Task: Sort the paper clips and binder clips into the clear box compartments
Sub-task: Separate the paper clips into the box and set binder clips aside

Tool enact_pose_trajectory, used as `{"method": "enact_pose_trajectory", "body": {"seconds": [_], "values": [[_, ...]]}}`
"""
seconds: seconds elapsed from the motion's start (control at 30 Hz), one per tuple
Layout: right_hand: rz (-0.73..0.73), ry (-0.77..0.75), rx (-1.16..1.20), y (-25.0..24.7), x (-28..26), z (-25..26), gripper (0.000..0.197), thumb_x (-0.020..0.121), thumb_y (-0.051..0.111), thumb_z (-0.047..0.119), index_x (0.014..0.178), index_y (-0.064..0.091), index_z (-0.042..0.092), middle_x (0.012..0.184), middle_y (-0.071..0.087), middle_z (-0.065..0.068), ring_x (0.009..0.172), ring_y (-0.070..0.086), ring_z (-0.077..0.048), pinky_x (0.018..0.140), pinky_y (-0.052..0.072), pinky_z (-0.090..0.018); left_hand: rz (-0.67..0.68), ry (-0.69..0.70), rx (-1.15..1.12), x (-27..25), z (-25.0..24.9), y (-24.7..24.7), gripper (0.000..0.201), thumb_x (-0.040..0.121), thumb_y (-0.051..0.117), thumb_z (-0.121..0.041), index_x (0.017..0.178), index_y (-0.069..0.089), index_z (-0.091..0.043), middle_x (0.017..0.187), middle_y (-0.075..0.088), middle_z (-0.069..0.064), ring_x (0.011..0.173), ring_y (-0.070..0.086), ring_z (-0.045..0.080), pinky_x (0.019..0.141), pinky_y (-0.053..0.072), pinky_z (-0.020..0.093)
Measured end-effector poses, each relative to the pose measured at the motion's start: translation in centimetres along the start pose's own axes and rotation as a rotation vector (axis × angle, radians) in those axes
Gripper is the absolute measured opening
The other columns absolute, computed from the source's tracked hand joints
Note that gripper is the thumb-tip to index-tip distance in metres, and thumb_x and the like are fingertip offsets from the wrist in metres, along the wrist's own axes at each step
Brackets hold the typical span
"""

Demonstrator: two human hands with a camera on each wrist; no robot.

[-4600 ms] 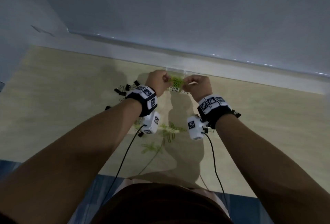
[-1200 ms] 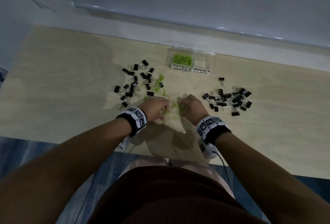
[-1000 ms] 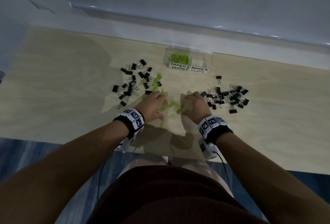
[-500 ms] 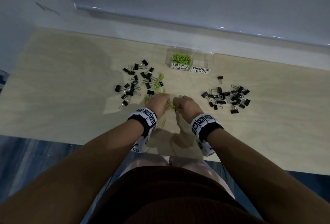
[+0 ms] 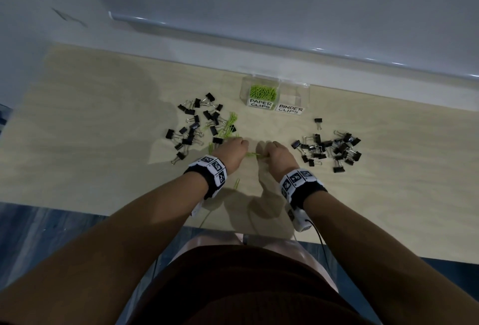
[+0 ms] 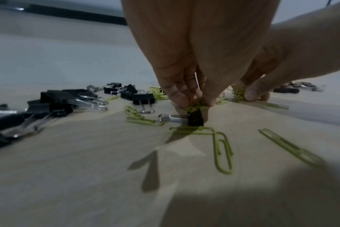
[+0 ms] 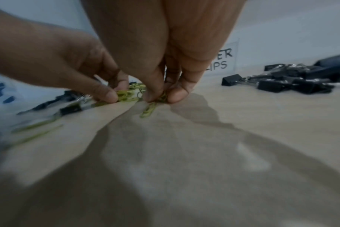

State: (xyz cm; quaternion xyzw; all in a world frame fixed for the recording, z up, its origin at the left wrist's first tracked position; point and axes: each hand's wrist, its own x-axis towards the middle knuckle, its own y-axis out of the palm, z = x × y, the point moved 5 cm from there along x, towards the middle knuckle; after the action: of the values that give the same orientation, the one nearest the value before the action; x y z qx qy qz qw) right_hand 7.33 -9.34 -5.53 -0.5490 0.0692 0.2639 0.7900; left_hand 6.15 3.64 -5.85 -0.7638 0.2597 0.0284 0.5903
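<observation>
Left hand [image 5: 232, 153] and right hand [image 5: 277, 154] each pinched green paper clips [image 6: 196, 103] against surface [image 5: 103, 128], fingertips curled

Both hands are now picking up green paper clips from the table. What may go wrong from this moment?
1. The left hand pinches paper clips right above a black binder clip; it could get carried into the paper clips compartment.
2. Each hand holds a small bunch; the right hand may drop some on the way to the clear box.
3. Loose paper clips near the table edge, like this one, could be brushed off.
</observation>
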Motion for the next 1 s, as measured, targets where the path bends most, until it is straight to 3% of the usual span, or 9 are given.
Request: {"method": "enact_pose_trajectory", "body": {"seconds": [0.07,0.13,0.37,0.47,0.53,0.63,0.73,0.87,1.0], "values": [[-0.03,0.07,0.117,-1.0,0.3,-1.0,0.011,0.082,0.054,-0.001,0.09,0.058,0.006,0.095,0.059,-0.013,0.092,0.057,-0.031,0.075,0.043,-0.03,0.006,-0.035,-0.099,0.4,0.6,-0.3,0.016,0.09,0.048,-0.001,0.105,0.053,-0.001,0.109,0.055,0.017,0.1,0.053,0.032,0.083,0.043,0.038],[-0.073,0.122,0.211,-2.3,0.6,-1.8,0.012,0.083,0.057,0.001,0.08,0.057,0.012,0.082,0.058,-0.005,0.081,0.058,-0.025,0.069,0.041,-0.025,-0.006,-0.065,-0.211,0.8,1.0,-1.2,0.016,0.093,0.049,-0.007,0.106,0.056,-0.002,0.11,0.057,0.016,0.101,0.053,0.03,0.084,0.041,0.033],[-0.326,0.13,0.315,-10.0,5.7,-1.1,0.004,0.082,0.065,0.005,0.086,0.063,0.005,0.079,0.062,-0.006,0.072,0.054,-0.016,0.065,0.041,-0.022,-0.258,-0.149,-0.544,4.4,1.7,-7.7,0.012,0.091,0.056,-0.01,0.101,0.06,-0.004,0.101,0.066,0.009,0.089,0.061,0.021,0.08,0.048,0.026],[-0.383,0.115,0.28,-12.3,8.7,0.3,0.004,0.08,0.062,0.005,0.082,0.065,0.008,0.079,0.064,-0.007,0.07,0.054,-0.016,0.063,0.043,-0.023,-0.324,-0.219,-0.57,7.1,2.3,-10.8,0.014,0.091,0.054,-0.009,0.099,0.062,-0.001,0.103,0.067,0.015,0.094,0.062,0.027,0.084,0.049,0.032],[-0.358,0.128,0.199,-12.9,10.3,1.0,0.006,0.08,0.062,0.009,0.083,0.065,0.012,0.081,0.065,-0.006,0.071,0.058,-0.019,0.063,0.046,-0.025,-0.339,-0.264,-0.536,8.6,2.5,-12.4,0.016,0.09,0.051,-0.006,0.094,0.064,0.002,0.102,0.067,0.02,0.096,0.062,0.031,0.087,0.049,0.036],[-0.294,0.168,0.171,-12.6,11.4,1.0,0.016,0.08,0.063,0.01,0.095,0.067,0.014,0.097,0.068,-0.01,0.084,0.064,-0.025,0.074,0.053,-0.03,-0.299,-0.296,-0.506,10.0,2.2,-13.2,0.013,0.087,0.049,-0.001,0.084,0.062,0.0,0.093,0.065,0.021,0.088,0.061,0.03,0.086,0.05,0.038],[-0.317,0.14,0.171,-12.1,10.2,0.2,0.026,0.076,0.067,0.005,0.101,0.068,0.011,0.099,0.068,-0.011,0.09,0.063,-0.024,0.081,0.051,-0.029,-0.289,-0.273,-0.582,10.4,2.5,-12.4,0.019,0.084,0.059,-0.004,0.101,0.065,0.0,0.102,0.068,0.016,0.093,0.064,0.029,0.086,0.052,0.037],[-0.241,0.045,0.146,-9.1,6.5,-0.5,0.02,0.079,0.063,0.001,0.095,0.07,0.01,0.095,0.069,-0.011,0.087,0.063,-0.025,0.085,0.052,-0.036,-0.331,-0.165,-0.613,6.4,3.0,-10.8,0.02,0.08,0.068,-0.006,0.1,0.064,-0.005,0.098,0.066,0.009,0.086,0.059,0.018,0.08,0.049,0.027],[-0.033,-0.105,0.084,-4.0,3.0,1.4,0.021,0.08,0.054,0.004,0.09,0.071,0.012,0.094,0.068,-0.01,0.086,0.063,-0.028,0.08,0.051,-0.031,-0.096,-0.105,-0.394,-0.3,3.7,-5.7,0.009,0.084,0.065,-0.016,0.092,0.062,-0.017,0.092,0.059,-0.002,0.081,0.055,0.012,0.078,0.049,0.029]]}}
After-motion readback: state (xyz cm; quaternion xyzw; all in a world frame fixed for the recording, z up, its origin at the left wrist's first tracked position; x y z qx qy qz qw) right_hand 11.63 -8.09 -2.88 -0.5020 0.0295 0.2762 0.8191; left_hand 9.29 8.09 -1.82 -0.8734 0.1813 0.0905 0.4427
